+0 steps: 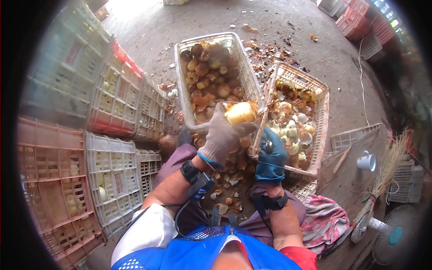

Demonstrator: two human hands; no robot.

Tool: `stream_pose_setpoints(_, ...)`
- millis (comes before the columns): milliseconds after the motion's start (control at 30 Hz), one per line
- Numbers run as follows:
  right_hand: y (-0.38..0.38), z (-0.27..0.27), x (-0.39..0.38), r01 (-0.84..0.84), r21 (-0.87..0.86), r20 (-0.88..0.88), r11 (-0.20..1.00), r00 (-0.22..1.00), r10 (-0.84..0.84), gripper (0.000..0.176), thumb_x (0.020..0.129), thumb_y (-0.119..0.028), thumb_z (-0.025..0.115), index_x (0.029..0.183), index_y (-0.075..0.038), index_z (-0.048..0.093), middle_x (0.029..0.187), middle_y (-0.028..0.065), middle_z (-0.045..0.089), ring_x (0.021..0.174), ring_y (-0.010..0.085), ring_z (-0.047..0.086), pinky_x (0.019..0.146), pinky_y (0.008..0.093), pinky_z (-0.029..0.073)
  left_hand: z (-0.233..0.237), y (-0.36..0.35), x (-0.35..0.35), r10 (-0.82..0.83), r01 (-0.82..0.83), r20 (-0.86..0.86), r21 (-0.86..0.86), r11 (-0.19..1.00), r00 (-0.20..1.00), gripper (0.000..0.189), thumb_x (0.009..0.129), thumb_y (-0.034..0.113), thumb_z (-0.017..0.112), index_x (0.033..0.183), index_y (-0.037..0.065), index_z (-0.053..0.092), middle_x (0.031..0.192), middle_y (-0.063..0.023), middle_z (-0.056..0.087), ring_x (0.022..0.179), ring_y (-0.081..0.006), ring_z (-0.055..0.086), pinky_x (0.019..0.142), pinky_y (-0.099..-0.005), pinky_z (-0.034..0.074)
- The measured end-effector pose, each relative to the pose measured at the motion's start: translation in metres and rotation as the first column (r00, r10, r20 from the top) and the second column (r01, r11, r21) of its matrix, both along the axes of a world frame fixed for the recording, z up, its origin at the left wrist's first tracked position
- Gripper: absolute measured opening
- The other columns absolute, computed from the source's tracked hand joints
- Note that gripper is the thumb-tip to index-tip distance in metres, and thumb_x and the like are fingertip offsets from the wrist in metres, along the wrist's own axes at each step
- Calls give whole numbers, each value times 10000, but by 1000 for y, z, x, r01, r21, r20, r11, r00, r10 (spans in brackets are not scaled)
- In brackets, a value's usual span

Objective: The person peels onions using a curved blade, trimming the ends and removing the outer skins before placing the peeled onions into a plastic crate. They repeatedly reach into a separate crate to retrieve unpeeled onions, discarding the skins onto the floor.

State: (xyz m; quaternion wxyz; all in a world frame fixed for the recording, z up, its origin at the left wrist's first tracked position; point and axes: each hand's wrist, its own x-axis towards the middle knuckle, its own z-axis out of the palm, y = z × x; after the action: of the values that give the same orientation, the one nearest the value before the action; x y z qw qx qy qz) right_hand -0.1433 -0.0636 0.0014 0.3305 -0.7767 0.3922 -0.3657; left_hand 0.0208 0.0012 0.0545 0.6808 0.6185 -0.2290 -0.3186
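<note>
Onion: the peeled-looking onion [241, 113] sat in the left hand's [222, 135] grip.
Left hand: gloved, its fingers curled around it.
Right hand [271, 155]: blue-gloved, closed on something small and shiny, mostly hidden.
Tub [257, 92]: just beyond the left hand, holding brown-skinned onions.
Basket [320, 130]: beside the right hand, holding skins and pale pieces.
Crates [114, 173]: left of the left hand, pale bulbs inside.

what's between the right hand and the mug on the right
Between the right hand and the mug lie the crate of onion scraps, then a wooden board with a thin stick on it, in the head view.
</note>
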Motion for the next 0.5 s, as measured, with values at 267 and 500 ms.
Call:
stream_pose_setpoints(267, 0, 32, 3, 24, 720, 162, 694, 966, -201, 195, 1032, -209, 680, 1164, -69, 717, 813, -40, 660, 663, 28, 556, 624, 213, 463, 7, 1, 0, -17, 13, 56, 66, 998, 998, 739, 710, 273, 961, 1199, -11, 485, 1042, -146, 710, 941, -211, 701, 797, -347, 581)
stream_pose_setpoints(500, -2, 23, -11, -91, 199, 28, 976, 996, 87, 274, 954, -113, 702, 1225, -72, 715, 1060, 174, 748, 994, 328, 731, 869, 395, 568, 0, -1, 1, -31, 7, 165, 143, 990, 986, 807, 656, 244, 993, 1214, -7, 466, 1025, -154, 705, 933, -226, 703, 787, -373, 586)
